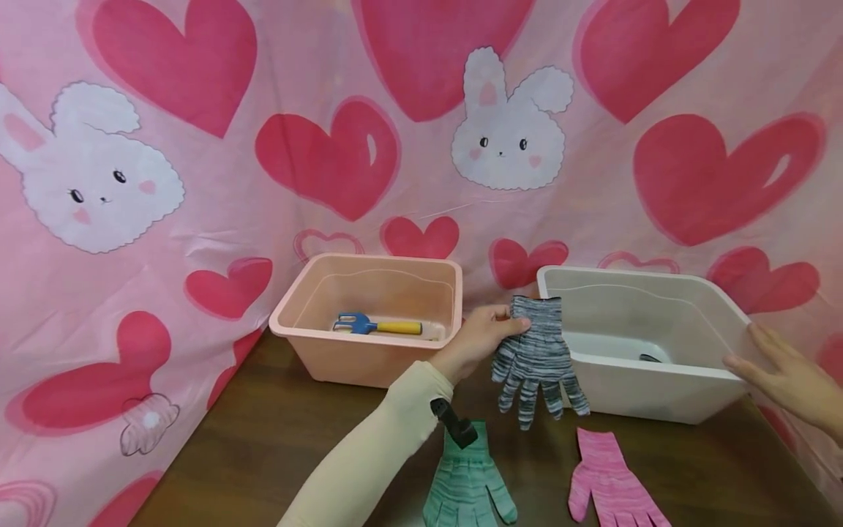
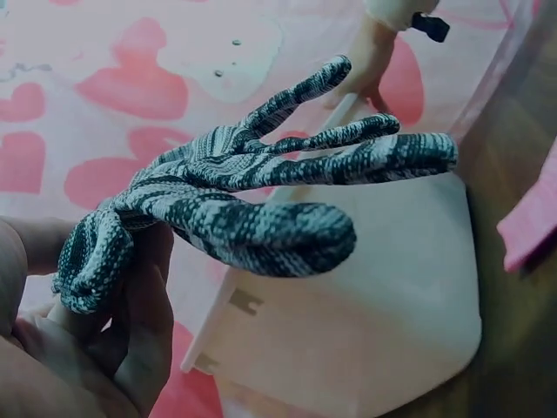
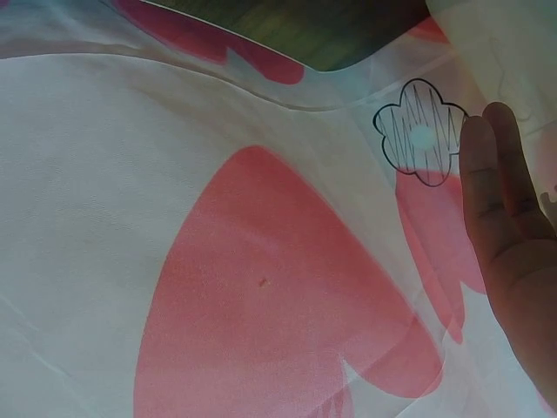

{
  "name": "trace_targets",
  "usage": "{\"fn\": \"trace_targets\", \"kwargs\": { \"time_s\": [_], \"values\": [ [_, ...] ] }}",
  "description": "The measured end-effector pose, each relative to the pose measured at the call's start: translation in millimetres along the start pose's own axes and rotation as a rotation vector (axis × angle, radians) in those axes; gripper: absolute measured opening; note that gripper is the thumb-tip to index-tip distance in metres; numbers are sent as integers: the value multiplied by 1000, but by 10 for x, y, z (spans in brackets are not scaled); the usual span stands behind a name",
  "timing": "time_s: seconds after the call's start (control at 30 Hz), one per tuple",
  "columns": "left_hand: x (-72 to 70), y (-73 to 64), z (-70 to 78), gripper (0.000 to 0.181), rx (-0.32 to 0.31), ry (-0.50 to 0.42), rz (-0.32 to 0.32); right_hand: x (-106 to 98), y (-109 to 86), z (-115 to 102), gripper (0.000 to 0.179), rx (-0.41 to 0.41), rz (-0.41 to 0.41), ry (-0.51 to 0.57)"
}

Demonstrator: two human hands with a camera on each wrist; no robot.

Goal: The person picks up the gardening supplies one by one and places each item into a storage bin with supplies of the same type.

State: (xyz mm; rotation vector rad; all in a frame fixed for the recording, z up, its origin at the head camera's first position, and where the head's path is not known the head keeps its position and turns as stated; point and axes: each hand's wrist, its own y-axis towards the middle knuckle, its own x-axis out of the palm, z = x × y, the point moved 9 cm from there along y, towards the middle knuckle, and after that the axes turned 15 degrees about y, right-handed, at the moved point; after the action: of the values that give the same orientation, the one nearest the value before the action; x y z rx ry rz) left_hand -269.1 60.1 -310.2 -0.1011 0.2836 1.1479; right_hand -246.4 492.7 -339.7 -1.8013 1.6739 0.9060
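Fingers [image 1: 516, 326] of left hand [image 1: 478, 337] pinch striped glove [image 1: 536, 359]; right hand [image 1: 793, 380], fingers straight, touches white bin [image 1: 648, 391].

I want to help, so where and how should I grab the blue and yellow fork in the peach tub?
Best by its yellow handle, I think, coming down from above. The fork lies inside the peach tub, whose walls block the sides but whose top is open. Its slim handle points right in the head view, away from the blue head.
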Motion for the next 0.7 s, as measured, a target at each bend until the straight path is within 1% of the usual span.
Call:
{"fn": "trace_targets", "kwargs": {
  "time_s": [0.2,0.37,0.57,0.63,0.7],
  "values": [
    [33,280,26,24,-44,-19,31,11,2,-15,94,-19,14,-1],
    [123,496,15,25,-71,-38,26,11,-19,25,94,-7,24,-9],
    [228,710,-11,19,-118,-137,0,0,-28,26,93,3,32,-10],
    [240,773,-13,19,-130,-174,-6,-3,-21,21,95,19,31,-13],
    [231,841,-7,20,-127,-185,-4,-7,-7,11,96,31,33,-14]
  ]
}}
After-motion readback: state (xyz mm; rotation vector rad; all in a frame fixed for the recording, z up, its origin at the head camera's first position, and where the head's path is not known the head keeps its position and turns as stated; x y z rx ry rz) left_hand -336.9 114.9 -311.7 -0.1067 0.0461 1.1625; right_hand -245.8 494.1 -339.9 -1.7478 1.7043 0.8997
